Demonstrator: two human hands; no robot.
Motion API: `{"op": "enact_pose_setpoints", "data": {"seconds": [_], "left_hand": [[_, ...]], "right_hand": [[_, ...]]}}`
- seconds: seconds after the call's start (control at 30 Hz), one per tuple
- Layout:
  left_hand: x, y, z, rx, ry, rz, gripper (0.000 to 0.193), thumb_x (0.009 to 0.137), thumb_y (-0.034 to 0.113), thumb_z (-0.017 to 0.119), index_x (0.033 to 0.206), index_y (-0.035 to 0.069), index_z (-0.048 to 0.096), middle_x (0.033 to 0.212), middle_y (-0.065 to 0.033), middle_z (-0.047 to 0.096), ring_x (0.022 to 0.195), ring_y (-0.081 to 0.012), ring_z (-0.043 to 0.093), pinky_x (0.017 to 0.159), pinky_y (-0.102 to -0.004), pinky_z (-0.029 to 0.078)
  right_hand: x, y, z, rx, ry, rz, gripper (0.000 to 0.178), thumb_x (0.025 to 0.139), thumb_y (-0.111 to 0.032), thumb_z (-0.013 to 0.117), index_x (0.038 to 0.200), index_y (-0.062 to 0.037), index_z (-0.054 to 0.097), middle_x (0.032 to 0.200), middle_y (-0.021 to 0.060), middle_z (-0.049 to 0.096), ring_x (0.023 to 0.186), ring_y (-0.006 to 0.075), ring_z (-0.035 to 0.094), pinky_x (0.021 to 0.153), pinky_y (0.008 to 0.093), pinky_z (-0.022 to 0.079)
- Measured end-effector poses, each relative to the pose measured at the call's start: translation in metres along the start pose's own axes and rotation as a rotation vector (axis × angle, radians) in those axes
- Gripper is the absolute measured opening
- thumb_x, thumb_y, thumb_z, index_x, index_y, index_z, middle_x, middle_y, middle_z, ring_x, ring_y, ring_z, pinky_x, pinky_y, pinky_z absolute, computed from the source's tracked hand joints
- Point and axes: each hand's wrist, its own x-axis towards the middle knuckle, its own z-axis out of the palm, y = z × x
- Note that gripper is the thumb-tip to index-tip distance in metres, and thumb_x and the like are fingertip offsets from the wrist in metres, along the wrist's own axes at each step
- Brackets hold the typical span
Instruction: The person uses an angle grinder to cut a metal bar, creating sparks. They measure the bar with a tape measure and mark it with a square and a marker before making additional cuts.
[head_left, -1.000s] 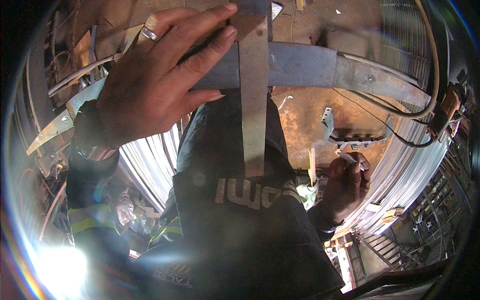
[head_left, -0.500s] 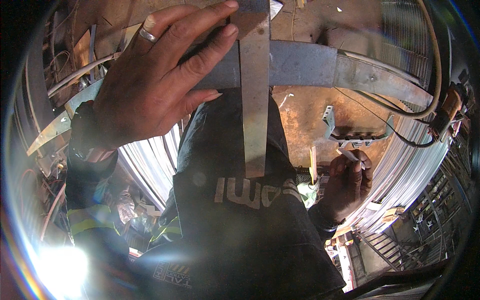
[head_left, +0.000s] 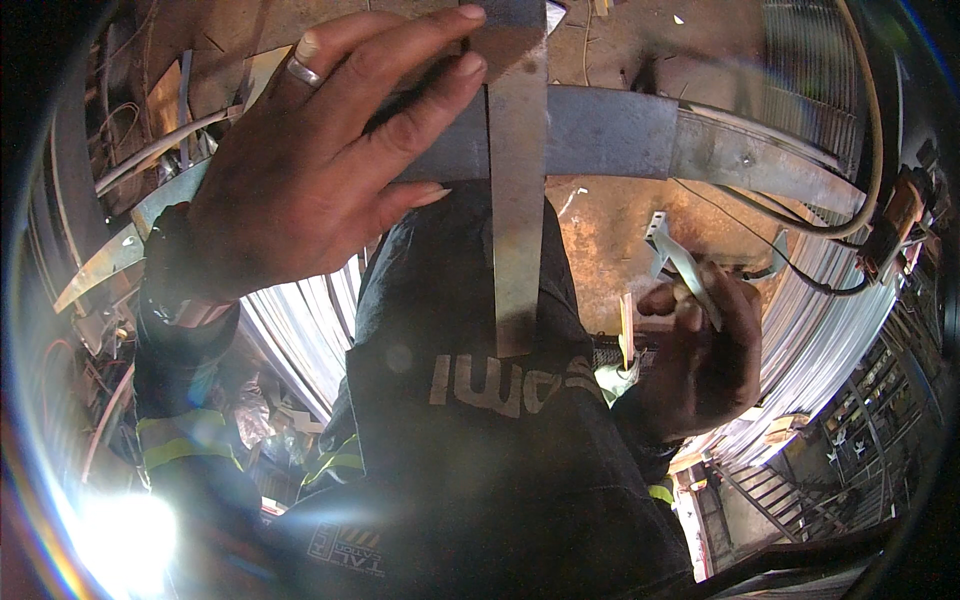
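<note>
A flat steel bar lies lengthwise across a wider flat metal strip, together making a cross in front of me. My left hand, with a ring on one finger, is spread over the strip. Its fingertips reach the left edge of the bar near its far end. What lies beneath the palm is hidden. At the right, my right hand is raised with its fingers closed around a thin, pale, flat strip, which points up and left. Its exact kind does not show.
A notched metal bracket lies behind my right hand on the rusty brown surface. A cable loops down at the right. Bundled long metal lengths run along the right. Bright glare covers the lower left.
My right hand has come up and turned, so the pale strip shows longer and now covers part of the bracket. My left hand and the bar appear slightly farther right.
</note>
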Motion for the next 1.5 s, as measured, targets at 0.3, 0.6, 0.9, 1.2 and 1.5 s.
{"op": "enact_pose_setpoints", "data": {"seconds": [0.3,0.6,0.9,1.2,1.5], "left_hand": [[0.0,0.002,0.001,-0.047,0.023,-0.017,0.095,0.071,0.024,0.079,0.153,0.008,0.033,0.154,-0.0217,0.034,0.132,-0.0401,0.04,0.109,-0.0502,0.032],[0.0,0.003,0.001,-0.133,0.082,-0.002,0.094,0.069,0.024,0.081,0.151,0.009,0.037,0.153,-0.0228,0.036,0.129,-0.0407,0.043,0.108,-0.0506,0.035],[-0.001,0.002,0.001,-0.126,0.089,0.0,0.095,0.065,0.02,0.081,0.149,0.007,0.039,0.152,-0.0234,0.037,0.127,-0.0411,0.044,0.107,-0.0503,0.036],[0.001,0.002,0.001,-0.136,0.103,0.015,0.085,0.074,0.024,0.079,0.147,0.004,0.041,0.151,-0.0243,0.038,0.127,-0.042,0.045,0.106,-0.0497,0.036],[0.003,0.001,-0.001,-0.417,0.291,-0.32,0.051,0.092,0.018,0.064,0.139,0.006,0.049,0.128,-0.0176,0.051,0.124,-0.0343,0.05,0.105,-0.0397,0.039]], "right_hand": [[0.043,-0.007,0.056,-0.195,-0.156,-0.416,0.034,0.078,0.003,0.076,0.111,-0.0039,0.072,0.094,0.0135,0.072,0.085,0.0213,0.071,0.068,0.0319,0.058],[0.054,-0.006,0.073,-0.143,-0.17,-0.43,0.032,0.078,0.001,0.077,0.109,-0.0054,0.074,0.097,0.0103,0.073,0.087,0.0215,0.071,0.072,0.0307,0.057],[0.049,-0.015,0.061,-0.278,-0.312,-0.502,0.037,0.073,0.004,0.075,0.109,-0.0037,0.074,0.091,0.0127,0.07,0.081,0.0222,0.07,0.066,0.0295,0.056],[0.016,-0.032,0.011,-0.289,-0.55,-0.371,0.04,0.067,-0.001,0.07,0.106,0.0084,0.069,0.091,0.0189,0.067,0.077,0.0267,0.067,0.062,0.0338,0.055],[0.009,-0.037,0.008,-0.258,-0.017,-0.251,0.031,0.073,0.016,0.074,0.099,0.0011,0.069,0.092,0.0178,0.07,0.079,0.0206,0.07,0.065,0.0287,0.057]]}}
